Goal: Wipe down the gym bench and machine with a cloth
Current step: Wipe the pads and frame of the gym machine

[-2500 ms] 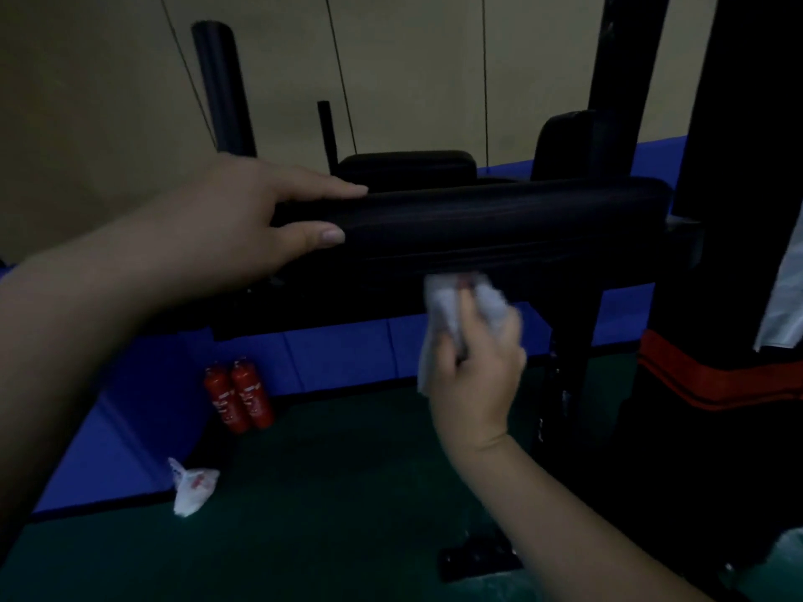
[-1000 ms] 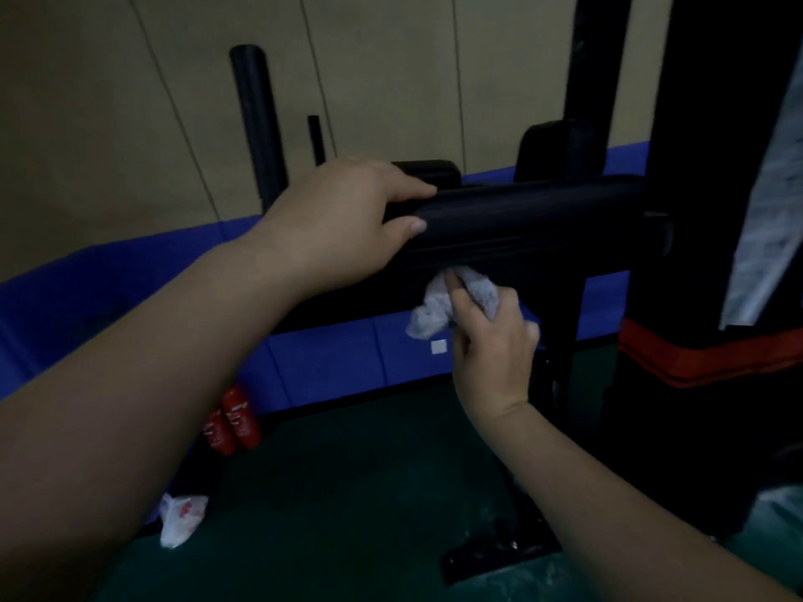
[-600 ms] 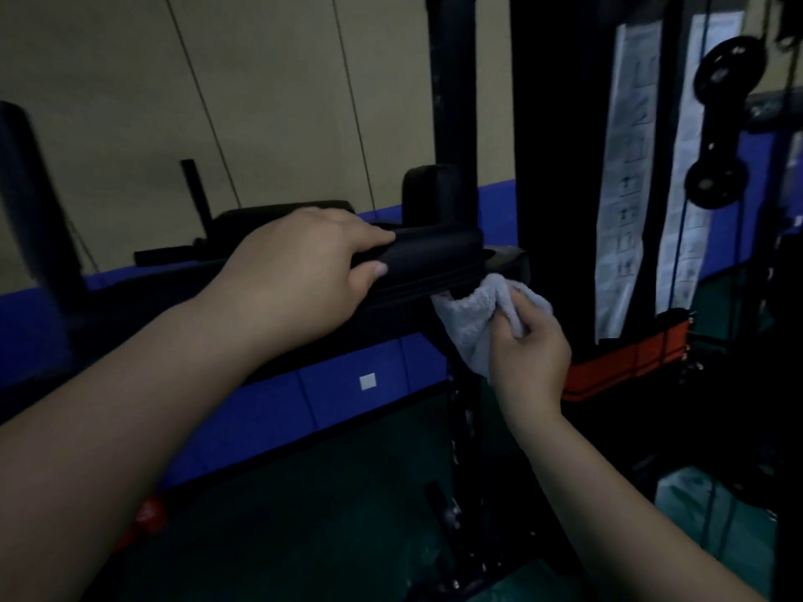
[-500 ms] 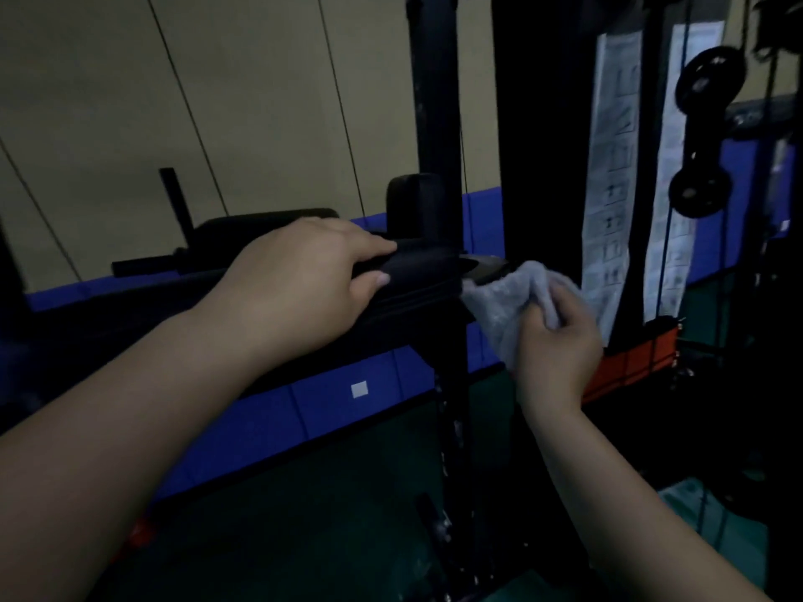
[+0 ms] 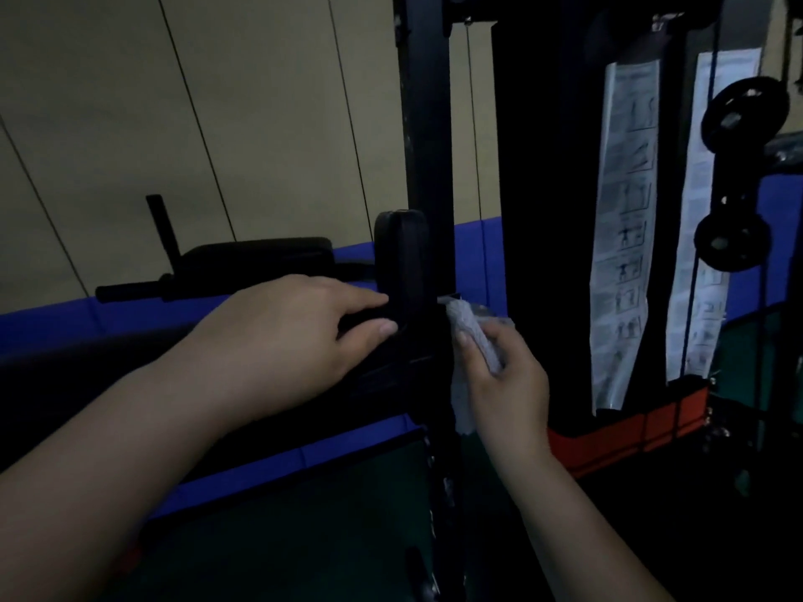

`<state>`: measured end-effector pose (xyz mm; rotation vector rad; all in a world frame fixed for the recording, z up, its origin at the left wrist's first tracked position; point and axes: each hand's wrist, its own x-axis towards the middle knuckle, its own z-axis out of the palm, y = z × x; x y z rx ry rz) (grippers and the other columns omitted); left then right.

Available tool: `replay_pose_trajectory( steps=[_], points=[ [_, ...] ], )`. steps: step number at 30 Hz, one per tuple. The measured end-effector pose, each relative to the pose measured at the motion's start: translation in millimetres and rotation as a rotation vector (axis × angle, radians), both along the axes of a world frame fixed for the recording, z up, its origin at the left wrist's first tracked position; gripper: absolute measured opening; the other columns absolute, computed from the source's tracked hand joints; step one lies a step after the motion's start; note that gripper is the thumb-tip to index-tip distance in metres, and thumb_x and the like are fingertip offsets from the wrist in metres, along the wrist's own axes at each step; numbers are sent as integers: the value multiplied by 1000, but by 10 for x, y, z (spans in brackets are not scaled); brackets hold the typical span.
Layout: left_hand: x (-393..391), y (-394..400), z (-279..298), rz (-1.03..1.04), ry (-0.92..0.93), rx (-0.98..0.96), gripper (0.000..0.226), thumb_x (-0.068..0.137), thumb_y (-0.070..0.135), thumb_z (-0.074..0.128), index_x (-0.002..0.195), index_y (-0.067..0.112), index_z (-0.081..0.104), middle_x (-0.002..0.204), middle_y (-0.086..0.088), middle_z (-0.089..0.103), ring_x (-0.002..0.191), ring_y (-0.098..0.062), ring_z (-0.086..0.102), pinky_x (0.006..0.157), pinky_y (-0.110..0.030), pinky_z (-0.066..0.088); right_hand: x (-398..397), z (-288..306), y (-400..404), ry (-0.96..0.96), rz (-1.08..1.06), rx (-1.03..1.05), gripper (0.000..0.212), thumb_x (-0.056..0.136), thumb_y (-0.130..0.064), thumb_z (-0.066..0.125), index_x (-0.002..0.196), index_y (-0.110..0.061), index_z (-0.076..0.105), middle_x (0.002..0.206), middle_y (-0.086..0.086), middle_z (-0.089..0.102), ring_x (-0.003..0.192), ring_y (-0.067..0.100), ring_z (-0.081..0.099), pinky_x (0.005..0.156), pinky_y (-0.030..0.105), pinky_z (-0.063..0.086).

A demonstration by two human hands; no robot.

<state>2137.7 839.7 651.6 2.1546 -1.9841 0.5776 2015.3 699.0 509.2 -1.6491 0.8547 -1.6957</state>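
My right hand [image 5: 504,375] clutches the cloth [image 5: 471,336] against the machine upright [image 5: 428,145]. My left hand [image 5: 282,341] grips the padded bar [image 5: 373,323]. I judge most of the frame above my fingers remains unwiped.

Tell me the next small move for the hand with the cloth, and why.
Probably drag the cloth down the black upright post. The right hand grips it bunched against the post beside the padded roller, which the left hand holds; the post below looks unwiped.

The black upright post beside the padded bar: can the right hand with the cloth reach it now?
Probably yes. The right hand holds the cloth right beside the black upright post, nothing between them. The left hand grips the padded bar on the other side, out of the way.
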Motion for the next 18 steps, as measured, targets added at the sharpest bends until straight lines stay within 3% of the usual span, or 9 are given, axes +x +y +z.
replay_pose_trajectory(
  steps=[4, 7, 10, 12, 15, 18],
  points=[
    [-32, -99, -12, 9, -19, 12, 70, 76, 73, 15, 134, 47, 42, 135, 23, 49, 123, -1, 43, 98, -24, 38, 42, -56, -81, 132, -77, -45, 30, 91, -39, 56, 110, -20, 69, 121, -3, 42, 118, 21, 43, 96, 34, 40],
    [-32, -183, 36, -2, -13, 76, 76, 72, 75, 9, 134, 47, 43, 135, 25, 48, 124, 2, 42, 103, -26, 37, 65, -81, -36, 202, -27, -47, 44, 87, -58, 39, 118, -38, 62, 142, 0, 35, 132, 19, 34, 105, 49, 37],
    [-35, -248, 126, -13, -23, 166, 78, 69, 77, 10, 132, 48, 45, 134, 27, 48, 123, 5, 42, 105, -26, 37, 57, -72, -22, 184, 130, 31, 39, 92, -60, 35, 122, -47, 56, 154, -3, 18, 140, 12, 22, 108, 36, 32],
    [-25, -292, 187, -21, -39, 229, 78, 69, 81, 11, 131, 48, 46, 134, 28, 47, 123, 6, 42, 106, -25, 36, 26, -94, -21, 170, 131, 2, 36, 94, -53, 37, 121, -43, 59, 148, -2, 23, 135, 13, 28, 99, 22, 32],
    [2, -361, 247, -48, -62, 298, 79, 67, 85, 10, 128, 51, 47, 132, 30, 48, 121, 9, 43, 105, -22, 36, -5, -137, -86, 103, 59, -21, 25, 95, -33, 52, 116, -30, 64, 123, -1, 39, 109, 4, 47, 82, 4, 37],
    [-22, -459, 285, -62, -53, 358, 74, 67, 83, 13, 126, 54, 47, 128, 32, 49, 118, 10, 43, 105, -22, 37, -66, -136, -309, 15, 76, 45, 17, 91, -27, 57, 104, -24, 66, 107, 8, 56, 85, 4, 58, 67, 9, 43]
  ],
)
